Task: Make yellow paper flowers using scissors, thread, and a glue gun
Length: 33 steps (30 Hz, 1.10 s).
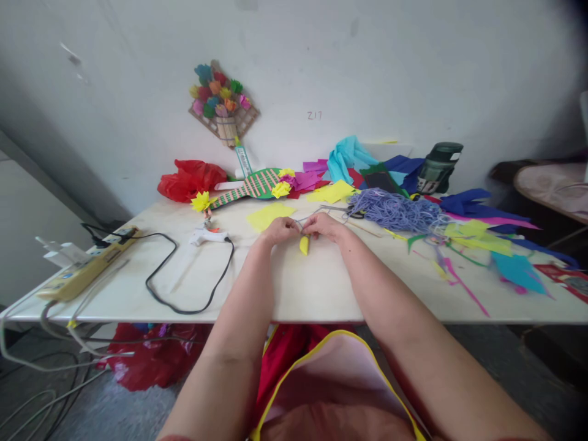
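Right hand (324,226) pinches the yellow piece (304,246), grip of left hand (282,231) unclear (too small to read); tangled yarn (395,209) nearby could snag, tugging it loose.

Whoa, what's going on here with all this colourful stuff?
A person's left hand and right hand are close together over the white table, fingers at the top of a small yellow piece. A thin string runs by them; which fingers grip what is too small to tell. A yellow sheet lies just beyond the left hand, a glue gun farther left, and a heap of purple yarn to the right.
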### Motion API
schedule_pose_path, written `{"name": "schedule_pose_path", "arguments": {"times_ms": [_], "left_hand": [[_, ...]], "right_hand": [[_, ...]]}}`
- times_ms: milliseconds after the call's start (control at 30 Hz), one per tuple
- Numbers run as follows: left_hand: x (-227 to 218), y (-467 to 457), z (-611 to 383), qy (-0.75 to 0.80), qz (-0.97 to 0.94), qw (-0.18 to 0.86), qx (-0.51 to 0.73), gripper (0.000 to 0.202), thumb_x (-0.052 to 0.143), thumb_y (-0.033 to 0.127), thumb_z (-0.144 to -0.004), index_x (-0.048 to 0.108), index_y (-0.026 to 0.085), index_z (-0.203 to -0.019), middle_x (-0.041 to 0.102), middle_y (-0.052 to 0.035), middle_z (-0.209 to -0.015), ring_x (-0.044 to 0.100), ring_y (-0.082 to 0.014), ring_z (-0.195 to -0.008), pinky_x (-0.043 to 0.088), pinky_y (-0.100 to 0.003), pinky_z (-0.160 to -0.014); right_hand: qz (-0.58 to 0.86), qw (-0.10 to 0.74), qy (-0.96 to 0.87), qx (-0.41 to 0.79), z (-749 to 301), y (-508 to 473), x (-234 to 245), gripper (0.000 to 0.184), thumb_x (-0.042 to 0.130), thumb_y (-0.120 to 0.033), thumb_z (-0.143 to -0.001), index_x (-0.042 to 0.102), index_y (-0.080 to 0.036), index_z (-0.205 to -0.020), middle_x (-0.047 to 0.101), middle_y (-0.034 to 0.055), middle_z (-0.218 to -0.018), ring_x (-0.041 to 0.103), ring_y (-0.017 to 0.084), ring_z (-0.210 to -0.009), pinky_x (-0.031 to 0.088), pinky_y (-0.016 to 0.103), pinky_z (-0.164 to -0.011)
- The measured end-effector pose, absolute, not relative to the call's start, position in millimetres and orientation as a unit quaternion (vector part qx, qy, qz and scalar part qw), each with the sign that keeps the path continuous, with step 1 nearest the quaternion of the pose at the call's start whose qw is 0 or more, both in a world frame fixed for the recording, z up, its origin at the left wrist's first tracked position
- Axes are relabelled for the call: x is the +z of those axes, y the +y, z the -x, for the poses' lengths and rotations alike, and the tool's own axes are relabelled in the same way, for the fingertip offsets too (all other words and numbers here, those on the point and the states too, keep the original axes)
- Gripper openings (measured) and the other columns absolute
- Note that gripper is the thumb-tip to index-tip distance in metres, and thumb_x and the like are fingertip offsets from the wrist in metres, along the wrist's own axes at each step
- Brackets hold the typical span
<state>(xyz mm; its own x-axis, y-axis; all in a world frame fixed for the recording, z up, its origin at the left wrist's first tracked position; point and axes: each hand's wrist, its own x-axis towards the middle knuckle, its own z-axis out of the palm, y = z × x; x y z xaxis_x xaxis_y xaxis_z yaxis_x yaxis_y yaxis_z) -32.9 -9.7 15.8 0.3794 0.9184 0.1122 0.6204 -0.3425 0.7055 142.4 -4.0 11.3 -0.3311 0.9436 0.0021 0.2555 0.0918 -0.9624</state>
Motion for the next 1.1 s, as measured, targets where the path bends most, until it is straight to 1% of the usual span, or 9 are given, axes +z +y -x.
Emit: {"name": "schedule_pose_path", "arguments": {"times_ms": [100, 233, 367, 467, 567, 667, 833, 1000, 1100], "left_hand": [[16, -11, 30, 0.508, -0.769, 0.286, 0.263, 0.022, 0.055, 0.026, -0.059, 0.064, 0.014, -0.075, 0.061, -0.0008, -0.069, 0.054, -0.0138, -0.066, 0.043, -0.025, -0.062], [14, -13, 24, 0.496, -0.759, 0.285, 0.31, 0.025, 0.061, 0.024, -0.057, 0.061, 0.014, -0.08, 0.063, -0.0023, -0.077, 0.056, -0.0136, -0.071, 0.046, -0.026, -0.069], [10, -12, 22, 0.472, -0.741, 0.328, 0.347, 0.036, 0.059, 0.015, -0.057, 0.056, 0.012, -0.093, 0.065, -0.0034, -0.081, 0.058, -0.0129, -0.072, 0.047, -0.027, -0.073], [7, -10, 22, 0.469, -0.727, 0.35, 0.359, 0.037, 0.057, 0.012, -0.058, 0.054, 0.012, -0.095, 0.064, -0.0033, -0.08, 0.058, -0.0124, -0.072, 0.047, -0.027, -0.073], [6, -9, 22, 0.474, -0.728, 0.333, 0.367, 0.034, 0.056, 0.011, -0.058, 0.055, 0.013, -0.092, 0.064, -0.0026, -0.079, 0.057, -0.0121, -0.072, 0.046, -0.026, -0.072], [4, -7, 23, 0.479, -0.738, 0.311, 0.359, 0.029, 0.057, 0.016, -0.058, 0.057, 0.014, -0.087, 0.062, -0.0017, -0.077, 0.055, -0.0125, -0.071, 0.045, -0.026, -0.07], [-2, -1, 23, 0.495, -0.732, 0.311, 0.349, 0.025, 0.059, 0.021, -0.057, 0.058, 0.014, -0.081, 0.059, -0.0004, -0.071, 0.054, -0.0132, -0.068, 0.044, -0.025, -0.064], [2, -4, 23, 0.514, -0.73, 0.306, 0.331, 0.018, 0.056, 0.019, -0.056, 0.059, 0.014, -0.073, 0.054, 0.002, -0.063, 0.049, -0.0113, -0.062, 0.039, -0.023, -0.058], [6, -8, 23, 0.517, -0.721, 0.334, 0.317, 0.018, 0.057, 0.021, -0.055, 0.059, 0.013, -0.071, 0.052, 0.0027, -0.06, 0.046, -0.0102, -0.058, 0.036, -0.022, -0.055]], "right_hand": [[0.458, 0.351, -0.65, 0.495, -142, -4, 11, 0.009, 0.065, -0.006, -0.058, 0.058, -0.011, -0.059, 0.055, -0.0039, -0.045, 0.044, 0.005, -0.036, 0.036, 0.018, -0.038], [0.449, 0.352, -0.648, 0.504, -142, -3, 10, 0.01, 0.063, -0.004, -0.059, 0.057, -0.012, -0.061, 0.055, -0.0045, -0.045, 0.045, 0.005, -0.036, 0.037, 0.017, -0.037], [0.444, 0.35, -0.659, 0.496, -143, -4, 10, 0.012, 0.063, -0.004, -0.058, 0.056, -0.013, -0.061, 0.054, -0.0051, -0.045, 0.046, 0.005, -0.036, 0.04, 0.018, -0.039], [0.434, 0.349, -0.675, 0.483, -143, -4, 10, 0.012, 0.061, -0.003, -0.059, 0.056, -0.013, -0.062, 0.053, -0.006, -0.043, 0.048, 0.006, -0.037, 0.042, 0.018, -0.041], [0.43, 0.351, -0.691, 0.464, -141, -4, 9, 0.013, 0.058, -0.002, -0.059, 0.056, -0.014, -0.062, 0.051, -0.007, -0.042, 0.048, 0.006, -0.036, 0.041, 0.018, -0.04], [0.431, 0.357, -0.7, 0.444, -138, -5, 8, 0.013, 0.055, -0.002, -0.059, 0.056, -0.015, -0.063, 0.05, -0.0077, -0.042, 0.046, 0.006, -0.035, 0.039, 0.018, -0.039], [0.436, 0.369, -0.717, 0.398, -133, -7, 8, 0.01, 0.054, -0.008, -0.059, 0.058, -0.016, -0.064, 0.047, -0.0086, -0.041, 0.042, 0.006, -0.033, 0.034, 0.019, -0.038], [0.403, 0.402, -0.751, 0.335, -130, -5, 7, 0.011, 0.054, -0.008, -0.056, 0.062, -0.015, -0.059, 0.05, -0.0065, -0.044, 0.04, 0.005, -0.039, 0.034, 0.019, -0.046], [0.385, 0.42, -0.759, 0.314, -130, -2, 5, 0.009, 0.057, -0.009, -0.055, 0.063, -0.015, -0.057, 0.053, -0.005, -0.046, 0.041, 0.006, -0.044, 0.035, 0.02, -0.049]]}}
